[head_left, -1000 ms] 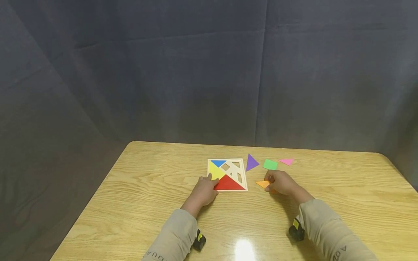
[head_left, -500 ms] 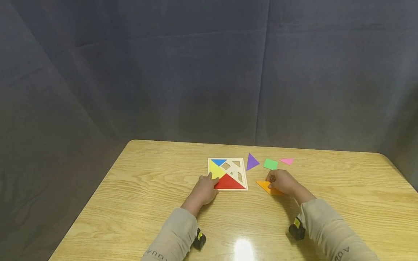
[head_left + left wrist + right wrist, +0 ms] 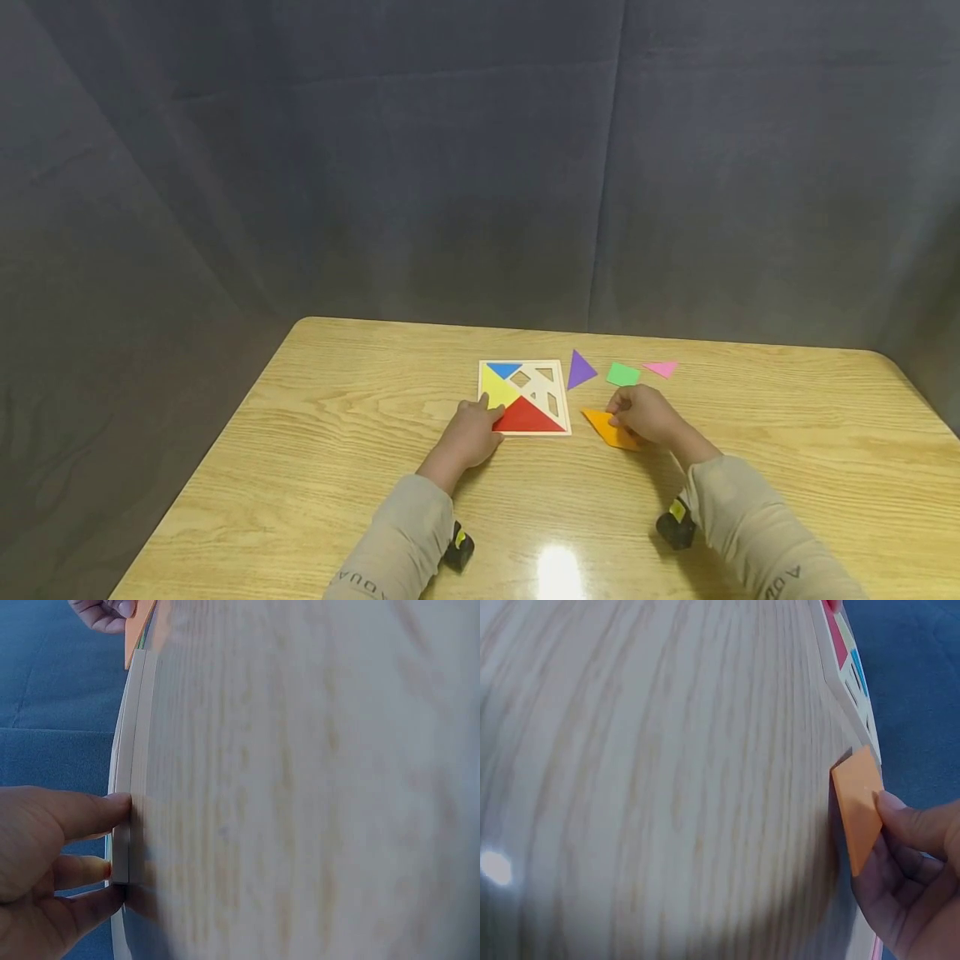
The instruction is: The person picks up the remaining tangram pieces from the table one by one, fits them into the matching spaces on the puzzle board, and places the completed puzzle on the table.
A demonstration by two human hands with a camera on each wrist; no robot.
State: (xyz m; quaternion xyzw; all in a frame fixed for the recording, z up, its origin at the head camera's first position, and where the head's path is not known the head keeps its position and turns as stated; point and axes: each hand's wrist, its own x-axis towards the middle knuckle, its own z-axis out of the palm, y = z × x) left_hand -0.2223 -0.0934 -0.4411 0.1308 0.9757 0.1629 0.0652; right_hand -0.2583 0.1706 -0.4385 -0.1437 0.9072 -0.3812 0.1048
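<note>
A square wooden tangram board [image 3: 562, 400] lies on the table with blue, yellow and red pieces in it and several cutouts on its right side. My left hand [image 3: 471, 435] holds the board's near left corner, thumb at the near edge and fingertips over the yellow piece [image 3: 495, 385] and red piece [image 3: 529, 418]. In the left wrist view my fingers [image 3: 90, 817] straddle that corner. Right of the board, my right hand [image 3: 649, 414] pinches an orange parallelogram piece [image 3: 606, 429]. In the right wrist view this orange piece [image 3: 859, 802] is tilted, its left edge near the table.
Beyond the right hand lie a purple triangle [image 3: 581, 371], a green piece [image 3: 623, 374] and a pink triangle [image 3: 662, 368]. The wooden table [image 3: 337, 400] ends at a dark cloth curtain [image 3: 450, 192] behind. Each wrist wears a small black camera [image 3: 677, 525].
My right hand has turned the orange piece and tilted it up, shifting it slightly left towards the board. My left hand stays at the board's corner.
</note>
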